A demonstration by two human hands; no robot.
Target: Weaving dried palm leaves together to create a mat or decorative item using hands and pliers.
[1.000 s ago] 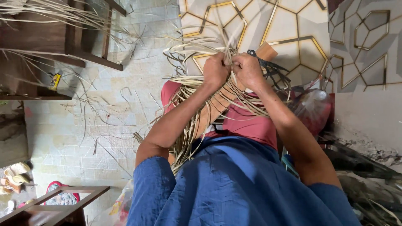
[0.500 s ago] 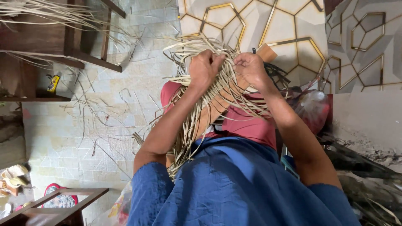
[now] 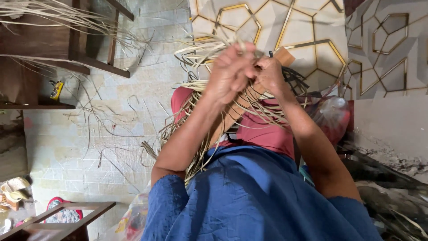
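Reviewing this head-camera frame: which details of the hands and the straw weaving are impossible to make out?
- Left hand: motion-blurred, so its grip on the straw strips is unclear.
- Right hand: fingertips hidden behind the left hand.
- Wooden block: mostly covered by hands and strips.
- Woven part: hidden under both hands.
- Small yellow item: too small to identify.

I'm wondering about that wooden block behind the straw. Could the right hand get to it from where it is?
Probably yes: the right hand sits just beside the wooden block, with only a few loose straw strips between them, though it is busy gripping strips.
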